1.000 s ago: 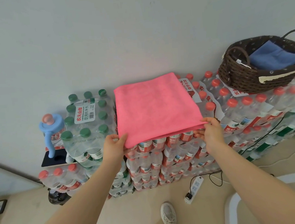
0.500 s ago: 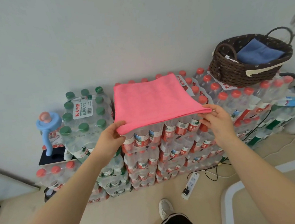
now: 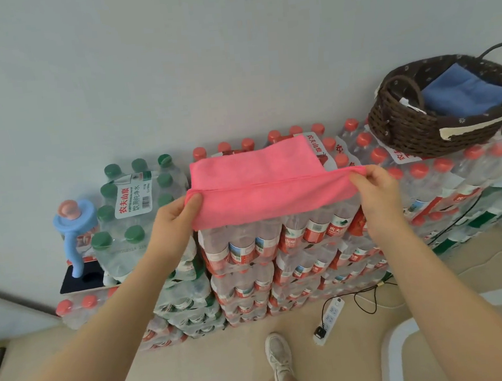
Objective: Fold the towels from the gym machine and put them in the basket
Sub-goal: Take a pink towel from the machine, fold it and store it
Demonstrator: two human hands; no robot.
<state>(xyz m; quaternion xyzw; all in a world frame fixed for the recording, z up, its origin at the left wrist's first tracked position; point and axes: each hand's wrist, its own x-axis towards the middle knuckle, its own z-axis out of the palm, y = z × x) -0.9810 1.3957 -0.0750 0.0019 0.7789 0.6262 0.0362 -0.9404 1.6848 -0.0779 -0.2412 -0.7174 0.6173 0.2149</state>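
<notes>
A pink towel point(image 3: 261, 186) lies on top of stacked packs of water bottles, with its near half lifted and folding back over the far half. My left hand point(image 3: 176, 215) pinches the towel's near left corner. My right hand point(image 3: 373, 185) pinches the near right corner. A dark woven basket point(image 3: 414, 133) stands on the bottle packs at the far right, and a folded blue towel point(image 3: 465, 92) lies inside it.
Red-capped bottle packs point(image 3: 279, 248) form the stack against a grey wall, with green-capped packs point(image 3: 136, 206) to the left. A blue bottle pump point(image 3: 74, 230) stands at far left. A power strip point(image 3: 331, 320) with cables lies on the floor beside my shoe point(image 3: 278, 361).
Both hands have lifted the towel's near edge up and away from me, so the near half now folds over the far half. The view has shifted slightly.
</notes>
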